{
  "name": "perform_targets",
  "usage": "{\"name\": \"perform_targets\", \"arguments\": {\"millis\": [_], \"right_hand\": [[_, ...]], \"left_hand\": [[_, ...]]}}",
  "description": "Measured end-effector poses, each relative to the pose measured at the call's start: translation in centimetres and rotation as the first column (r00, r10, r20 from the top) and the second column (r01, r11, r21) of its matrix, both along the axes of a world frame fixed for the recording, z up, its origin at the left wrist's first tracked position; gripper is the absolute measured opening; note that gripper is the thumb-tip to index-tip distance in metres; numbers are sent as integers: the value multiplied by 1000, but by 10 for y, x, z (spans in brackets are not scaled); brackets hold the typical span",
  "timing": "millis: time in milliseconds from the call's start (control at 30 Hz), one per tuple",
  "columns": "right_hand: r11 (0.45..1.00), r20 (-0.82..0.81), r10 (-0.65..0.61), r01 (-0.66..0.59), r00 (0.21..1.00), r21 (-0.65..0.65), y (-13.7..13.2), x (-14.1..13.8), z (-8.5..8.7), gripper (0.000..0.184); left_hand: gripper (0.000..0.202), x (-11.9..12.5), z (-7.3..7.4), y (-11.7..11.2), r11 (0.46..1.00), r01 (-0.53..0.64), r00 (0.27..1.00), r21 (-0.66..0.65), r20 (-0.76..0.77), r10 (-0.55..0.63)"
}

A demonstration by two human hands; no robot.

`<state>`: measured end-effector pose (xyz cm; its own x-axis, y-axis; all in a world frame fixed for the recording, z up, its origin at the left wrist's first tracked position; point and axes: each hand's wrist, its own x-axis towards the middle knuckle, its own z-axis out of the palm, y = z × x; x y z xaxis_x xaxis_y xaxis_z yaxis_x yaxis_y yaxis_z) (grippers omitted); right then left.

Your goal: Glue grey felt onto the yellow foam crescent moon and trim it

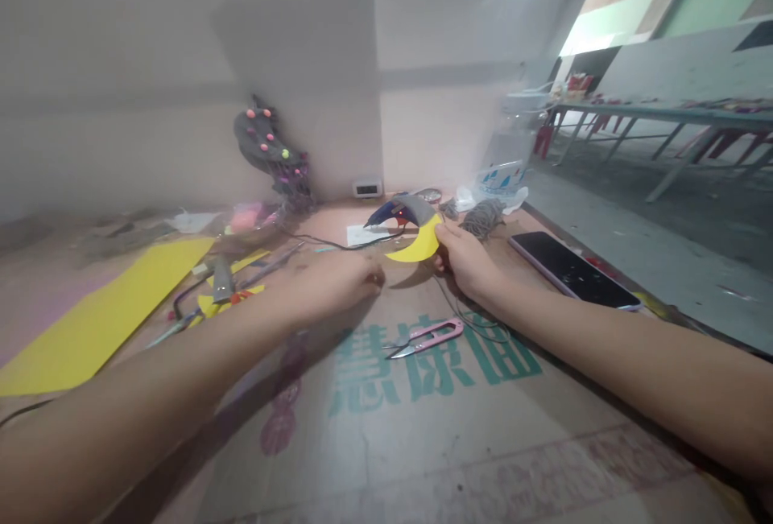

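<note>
My right hand (462, 258) pinches the outer edge of a yellow crescent moon cutout (423, 244), whose upper part looks wrapped in grey yarn. To its left, my left hand (356, 276) is closed with fingertips together; whatever it may hold is too small to make out. Just behind the crescent lies a dark blue glue gun (386, 212) with a small red light. Pink thread snips (428, 336) rest on the table below both hands. A strand of grey yarn (483, 329) loops beneath my right wrist, and a grey yarn ball (484, 219) sits behind that hand.
A phone (573, 268) lies at the right edge. On the left are a yellow sheet (114, 307) and assorted tools and scraps. A grey crescent decoration with coloured balls (266, 142) stands by the wall, near a small digital display (367, 189). A plastic container (504, 178) stands back right.
</note>
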<state>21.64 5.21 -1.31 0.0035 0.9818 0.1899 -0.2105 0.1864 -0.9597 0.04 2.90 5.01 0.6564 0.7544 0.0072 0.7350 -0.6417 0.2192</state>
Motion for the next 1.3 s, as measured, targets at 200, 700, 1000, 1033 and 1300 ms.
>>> {"name": "perform_targets", "arguments": {"millis": [200, 700, 1000, 1033, 1300], "right_hand": [[1000, -3, 4, -4, 1000, -22, 1, 1, -1, 24], [999, 36, -16, 17, 999, -29, -2, 1, 2, 26], [999, 38, -21, 23, 999, -40, -1, -1, -1, 30], [999, 38, -20, 21, 999, -37, -1, -1, -1, 31], [999, 56, -35, 37, 998, -33, 0, 1, -3, 29]], "left_hand": [[22, 21, -18, 0, 997, -13, 999, 73, 49, 9], [22, 2, -19, 7, 979, -169, 980, 115, 125, 154], [21, 13, -18, 1, 986, -27, 990, 165, 143, 4], [21, 15, -20, 3, 984, 13, 990, 176, 135, -38], [34, 25, -28, 10, 896, 228, 964, 381, 39, -262]]}}
